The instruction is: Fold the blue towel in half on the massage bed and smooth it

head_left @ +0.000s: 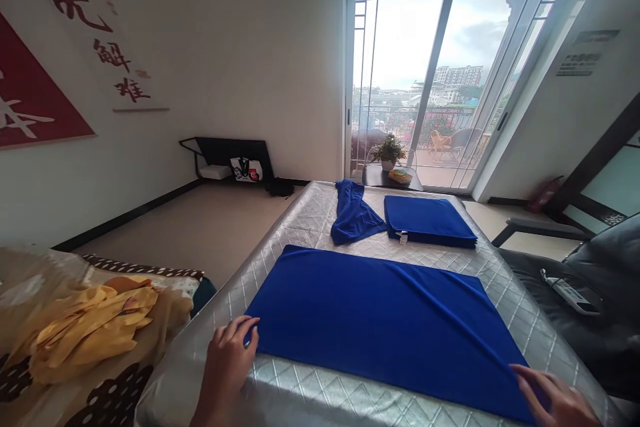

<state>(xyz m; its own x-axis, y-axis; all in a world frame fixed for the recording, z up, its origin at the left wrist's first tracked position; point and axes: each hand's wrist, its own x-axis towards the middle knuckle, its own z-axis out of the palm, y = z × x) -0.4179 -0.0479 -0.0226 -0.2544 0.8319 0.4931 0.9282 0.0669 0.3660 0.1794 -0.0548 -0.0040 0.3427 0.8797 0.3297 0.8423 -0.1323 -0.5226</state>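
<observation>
A blue cloth (370, 320) lies spread out flat, with a few diagonal creases towards its right side. My left hand (230, 353) pinches its left edge close to the near corner. At the near right corner, my right hand (555, 397) grips the cloth between thumb and fingers, partly cut off by the bottom of the view. Beyond the cloth sits a neat stack of folded blue cloths (427, 219) with a small white tag at its near edge. Left of the stack lies a crumpled blue cloth (353, 212).
All the blue cloths rest on a table with a silver quilted cover (310, 387). Yellow cloth (100, 320) is heaped at the left. A black armchair (590, 267) with a white power strip (570, 293) stands at the right. A potted plant (389, 150) stands by the glass door.
</observation>
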